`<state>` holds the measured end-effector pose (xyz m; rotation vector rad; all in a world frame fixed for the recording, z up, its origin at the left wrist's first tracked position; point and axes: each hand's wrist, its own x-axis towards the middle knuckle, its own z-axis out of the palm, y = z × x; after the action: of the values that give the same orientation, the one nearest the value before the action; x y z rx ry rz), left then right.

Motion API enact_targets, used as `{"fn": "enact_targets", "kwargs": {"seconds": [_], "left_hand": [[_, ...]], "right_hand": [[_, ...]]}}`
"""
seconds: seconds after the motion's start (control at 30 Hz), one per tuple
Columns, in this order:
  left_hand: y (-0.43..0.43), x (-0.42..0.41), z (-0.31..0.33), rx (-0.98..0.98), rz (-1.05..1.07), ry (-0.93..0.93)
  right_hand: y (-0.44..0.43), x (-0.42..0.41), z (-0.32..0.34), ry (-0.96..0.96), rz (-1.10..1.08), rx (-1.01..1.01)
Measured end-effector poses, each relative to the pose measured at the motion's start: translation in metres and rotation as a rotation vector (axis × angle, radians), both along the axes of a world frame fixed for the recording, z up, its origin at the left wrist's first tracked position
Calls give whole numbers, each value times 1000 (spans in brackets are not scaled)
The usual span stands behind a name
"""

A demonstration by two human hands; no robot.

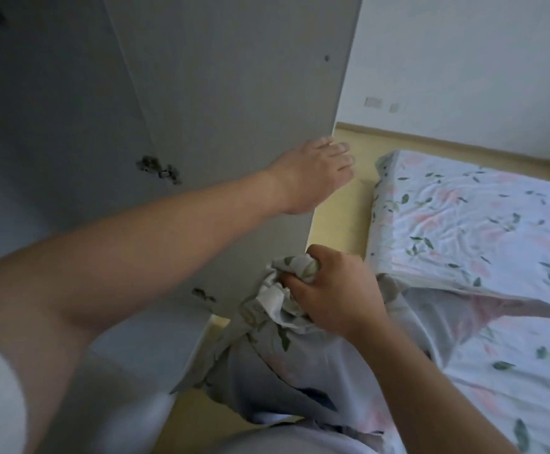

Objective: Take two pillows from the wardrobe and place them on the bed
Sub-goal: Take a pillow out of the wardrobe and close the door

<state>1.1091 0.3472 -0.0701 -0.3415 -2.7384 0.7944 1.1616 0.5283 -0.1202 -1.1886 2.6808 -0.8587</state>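
Plainly the biggest hazard is the tall grey flat-panelled wardrobe door (221, 93), which stands swung out beside the low bed (483, 204) with its white sheet printed in green leaves and pink flowers. Pushed shut carelessly, it could trap the hanging cloth or knock the arm. Next, the soft pillow (286, 365) in a matching floral cotton case hangs down in front of the person, just beside the bed's near edge and, by the look of it, not yet laid there. It is held only by a bunched corner of its case, so the case could slip or the low end drag over the pale yellow wooden floor (342, 204). The right hand (335, 290) has its fingers curled tight round that bunch of cloth. The left hand (312, 175) rests with fairly straight fingers at the door's free edge, grasping nothing; fingertips past that edge could get pinched. Whether a second pillow lies on the bed I cannot tell. Smallest, the dark metal hinge (159, 168) could snag fabric.
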Motion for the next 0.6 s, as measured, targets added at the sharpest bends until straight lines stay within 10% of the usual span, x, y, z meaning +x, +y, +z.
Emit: {"fn": "enact_targets", "kwargs": {"seconds": [0.27,0.6], "left_hand": [[8,-56,7,-439,419,-262],[55,-16,25,-124,432,-321]], "right_hand": [[32,-38,8,69,-94,52],[39,-49,4,45,-114,-18]]}}
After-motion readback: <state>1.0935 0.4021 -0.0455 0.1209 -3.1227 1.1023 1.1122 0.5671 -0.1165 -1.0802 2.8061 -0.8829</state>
